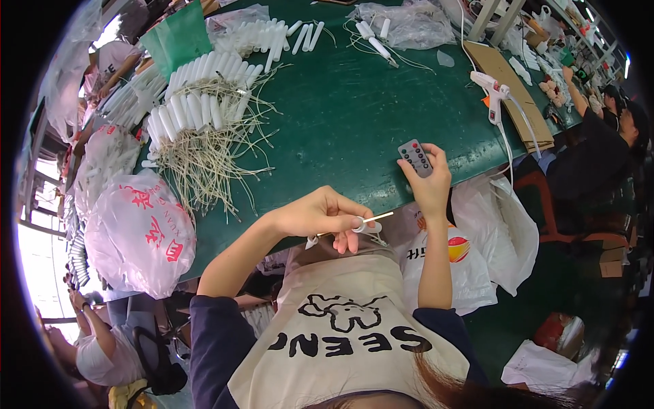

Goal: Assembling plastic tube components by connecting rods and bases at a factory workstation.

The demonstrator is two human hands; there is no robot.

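My left hand (315, 213) is closed above my lap at the table's near edge. It pinches a small white part with a thin brass-coloured rod (383, 217) sticking out to the right; the fingers hide much of it. Farther right, my right hand (434, 185) grips a small grey remote control (414, 158) with black buttons and a red one, held over the table edge with its buttons facing up. To the left of both hands lies a big pile of white tubes (184, 112) with pale wires (204, 167) trailing toward me.
The green table (327, 116) spreads ahead. A white glue gun (492, 95) lies at the right near a cardboard sheet (504, 85). Filled plastic bags (139, 228) stand on the left, and white bags (453, 266) hang below the right edge. Other people sit on both sides.
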